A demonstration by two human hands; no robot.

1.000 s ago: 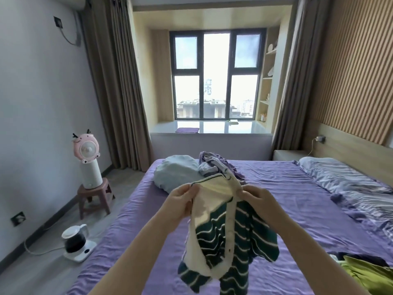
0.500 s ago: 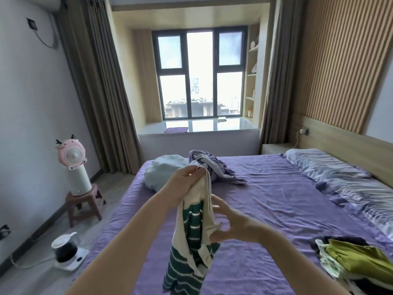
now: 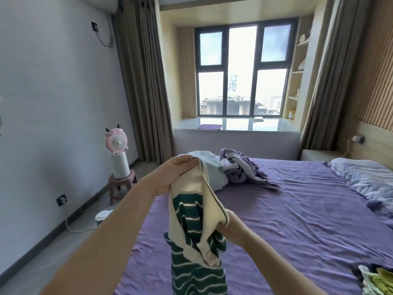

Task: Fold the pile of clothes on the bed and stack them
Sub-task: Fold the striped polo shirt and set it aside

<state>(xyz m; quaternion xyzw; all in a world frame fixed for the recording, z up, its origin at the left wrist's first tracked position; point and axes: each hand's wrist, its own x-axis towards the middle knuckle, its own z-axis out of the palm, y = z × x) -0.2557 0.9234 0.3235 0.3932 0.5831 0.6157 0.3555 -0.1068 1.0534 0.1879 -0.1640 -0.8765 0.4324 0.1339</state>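
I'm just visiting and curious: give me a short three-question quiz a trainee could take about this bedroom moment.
1. True or false: the striped garment lies flat on the purple bed.
2. Which hand grips the garment higher up? A) left hand B) right hand
3. Fill in: the stack of folded clothes sits at the frame's lower ____ corner.

Key
1. False: both hands hold it up in the air.
2. A: the left hand pinches its top edge, while the right hand holds a cream edge lower down.
3. right; the unfolded pile lies across the bed, toward the window.
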